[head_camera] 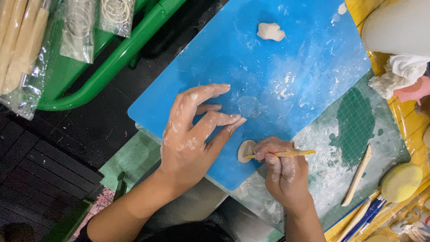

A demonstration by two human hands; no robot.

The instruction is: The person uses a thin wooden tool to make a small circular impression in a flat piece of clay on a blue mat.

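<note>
clay disc (246,150): right part hidden behind right hand (282,172) | white cylinder (398,24): cut by top and right edge | packaged wooden tools (20,45): cut at left edge, blurred by plastic

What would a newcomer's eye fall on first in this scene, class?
The big bright blue plastic mat fills the middle. At its lower edge, the clay-smeared left hand spreads over it while the right hand holds a thin yellow wooden stick to a small pale clay disc. A white clay lump sits near the top.
</note>
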